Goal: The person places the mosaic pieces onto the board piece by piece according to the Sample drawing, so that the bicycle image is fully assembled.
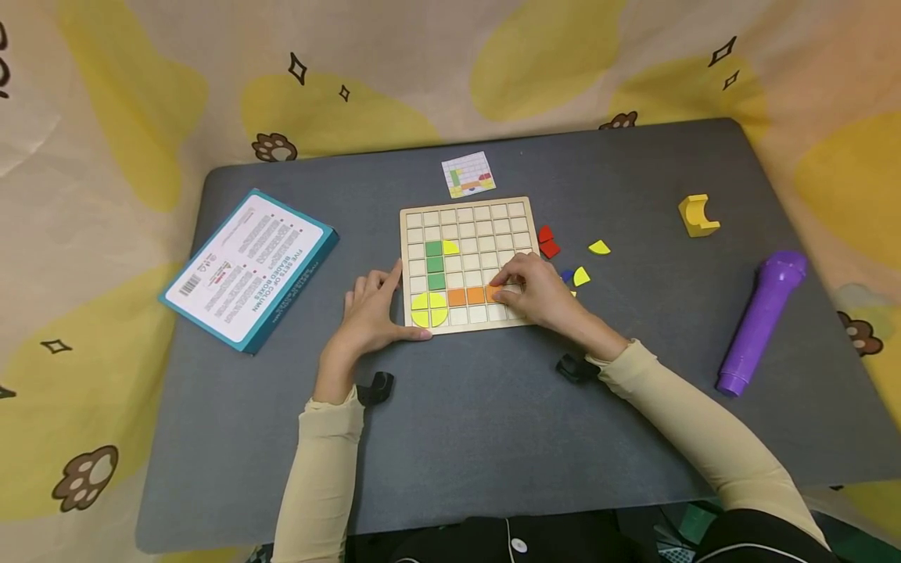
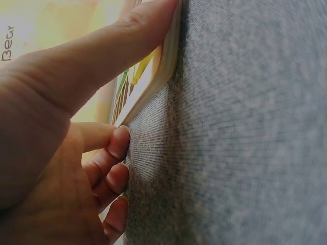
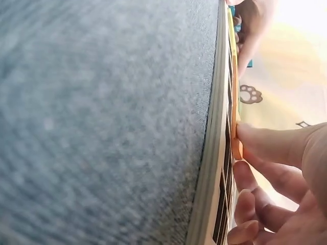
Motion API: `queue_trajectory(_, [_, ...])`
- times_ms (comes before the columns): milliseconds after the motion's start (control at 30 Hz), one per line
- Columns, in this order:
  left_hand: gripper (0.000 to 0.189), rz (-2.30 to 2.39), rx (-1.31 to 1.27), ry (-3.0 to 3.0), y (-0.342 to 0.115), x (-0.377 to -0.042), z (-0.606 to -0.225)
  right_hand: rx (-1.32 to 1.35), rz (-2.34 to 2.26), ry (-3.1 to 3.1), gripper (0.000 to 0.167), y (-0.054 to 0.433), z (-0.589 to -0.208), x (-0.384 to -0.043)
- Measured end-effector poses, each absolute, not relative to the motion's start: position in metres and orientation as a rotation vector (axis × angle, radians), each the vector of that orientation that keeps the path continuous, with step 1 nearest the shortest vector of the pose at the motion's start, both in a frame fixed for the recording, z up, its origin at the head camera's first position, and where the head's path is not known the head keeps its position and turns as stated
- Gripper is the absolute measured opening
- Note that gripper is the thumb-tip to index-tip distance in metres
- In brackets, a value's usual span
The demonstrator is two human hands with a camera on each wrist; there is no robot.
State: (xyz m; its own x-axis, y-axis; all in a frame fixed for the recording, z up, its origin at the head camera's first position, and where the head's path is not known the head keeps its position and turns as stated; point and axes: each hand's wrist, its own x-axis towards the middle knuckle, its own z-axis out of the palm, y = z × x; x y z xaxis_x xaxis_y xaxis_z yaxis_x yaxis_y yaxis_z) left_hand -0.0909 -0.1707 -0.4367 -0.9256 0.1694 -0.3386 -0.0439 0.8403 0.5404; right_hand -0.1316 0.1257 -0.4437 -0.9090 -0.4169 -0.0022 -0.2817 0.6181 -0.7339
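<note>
A wooden grid board [image 1: 457,213] lies on the table. My left hand [image 1: 371,310] braces its near left corner, thumb along the front edge and index finger against the left side. Above the board's lower right part, my right hand [image 1: 538,293] pinches an orange square tile [image 3: 237,148] between thumb and fingers. It is at the end of a row of orange tiles [image 1: 466,296]. Left of that row, yellow quarter-circle tiles [image 1: 429,309] form a disc. A column of green square tiles [image 1: 435,265] stands above, with one yellow quarter-circle [image 1: 450,247] beside its top.
Behind the board lies a small pattern card [image 1: 468,174]. Red pieces [image 1: 549,247], a blue piece [image 1: 566,275] and loose yellow pieces [image 1: 599,247] lie right of it. A teal-edged box [image 1: 246,270] sits left; a yellow block [image 1: 697,216] and purple tube [image 1: 762,322] are far right.
</note>
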Motion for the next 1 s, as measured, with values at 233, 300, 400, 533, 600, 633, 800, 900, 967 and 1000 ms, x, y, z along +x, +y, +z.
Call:
queue_trajectory(233, [0.135,0.785,0.096,2.647,-0.170,-0.091,-0.437,-0.527,-1.123,2.661,0.023,0.129,-0.440,-0.134])
queue_trajectory(300, [0.135,0.790,0.097,2.647,-0.170,-0.091,-0.437,-0.499,-1.122,2.665,0.024,0.132,-0.439,-0.134])
queue_trajectory(400, [0.135,0.791,0.100,2.649,-0.170,-0.091,-0.437,-0.459,-1.121,2.680,0.023,0.140,-0.438,-0.135])
queue_trajectory(533, [0.135,0.793,0.093,2.646,-0.171,-0.090,-0.437,-0.440,-1.118,2.697,0.023,0.159,-0.439,-0.136])
queue_trajectory(600, [0.135,0.793,0.092,2.645,-0.171,-0.090,-0.437,-0.445,-1.111,2.695,0.025,0.171,-0.439,-0.137])
queue_trajectory(633, [0.135,0.795,0.089,2.644,-0.171,-0.090,-0.437,-0.446,-1.103,2.691,0.026,0.177,-0.438,-0.138])
queue_trajectory(800, [0.135,0.796,0.088,2.646,-0.171,-0.090,-0.438,-0.448,-0.976,2.645,0.041,0.212,-0.429,-0.142])
queue_trajectory(900, [0.135,0.793,0.093,2.648,-0.171,-0.090,-0.439,-0.439,-0.908,2.632,0.044,0.229,-0.423,-0.143])
queue_trajectory(967, [0.135,0.793,0.093,2.646,-0.171,-0.090,-0.438,-0.435,-0.899,2.642,0.041,0.237,-0.421,-0.143])
queue_trajectory(1000, [0.135,0.793,0.092,2.645,-0.171,-0.090,-0.438,-0.437,-0.902,2.650,0.039,0.239,-0.421,-0.144])
